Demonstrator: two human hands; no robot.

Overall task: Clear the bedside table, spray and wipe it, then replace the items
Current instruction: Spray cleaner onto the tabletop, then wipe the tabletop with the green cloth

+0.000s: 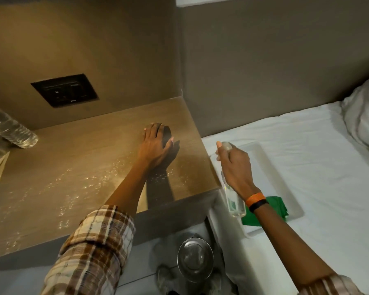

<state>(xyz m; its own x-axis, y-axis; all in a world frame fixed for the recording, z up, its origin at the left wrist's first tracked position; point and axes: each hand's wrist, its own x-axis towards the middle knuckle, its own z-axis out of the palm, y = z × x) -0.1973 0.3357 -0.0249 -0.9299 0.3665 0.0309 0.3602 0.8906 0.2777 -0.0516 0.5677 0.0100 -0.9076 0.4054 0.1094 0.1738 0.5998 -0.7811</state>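
Nearest you, low in the view, a round metal bin lid (195,257) sits on the floor between the bedside table and the bed. Your plaid sleeve (94,248) crosses the table's front edge. The wooden bedside table (83,158) top is speckled with spray droplets (73,179) across its near and middle parts. Your left hand (156,145) reaches over the far right part of the top, fingers spread and palm down, holding nothing; you cannot tell whether it touches the wood. Your right hand (234,165), with 2 wristbands (256,200) (1 orange, 1 black), is closed around a clear spray bottle (232,199), held tilted just past the table's right edge, above the bed. Under that wrist a folded green cloth (266,209) lies in a white tray (285,173) on the white bedsheet (317,145). Farther off, a plastic water bottle (13,130) stands at the table's far left, a dark socket plate (64,90) is set in the wall, and a pillow (364,116) lies at the far right.
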